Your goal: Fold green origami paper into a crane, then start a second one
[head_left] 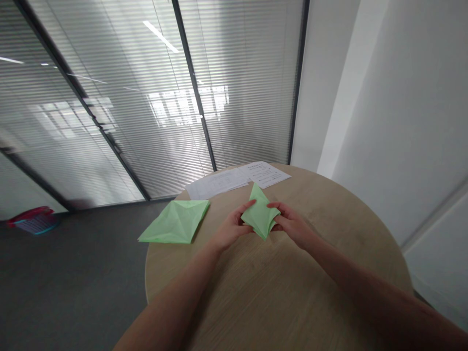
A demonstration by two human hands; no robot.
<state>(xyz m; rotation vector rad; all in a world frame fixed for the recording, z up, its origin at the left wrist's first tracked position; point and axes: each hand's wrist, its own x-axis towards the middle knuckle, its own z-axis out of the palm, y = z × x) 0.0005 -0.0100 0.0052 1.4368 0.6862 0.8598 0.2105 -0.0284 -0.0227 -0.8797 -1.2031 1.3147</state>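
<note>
A folded sheet of light green paper, roughly diamond-shaped with layered flaps, is held up above the table in front of me. My left hand grips its left edge, thumb on the near face and fingers partly hidden beneath. On the opposite side, my right hand pinches the right corner, with some fingers tucked behind or between the layers. To the left, a larger creased green sheet lies by the table's left edge and overhangs it; neither hand touches it.
Printed white papers lie along the far edge of the round wooden table. Behind stands a glass partition with blinds, and a white wall rises at right. A red and blue plastic basket sits on the grey floor at left.
</note>
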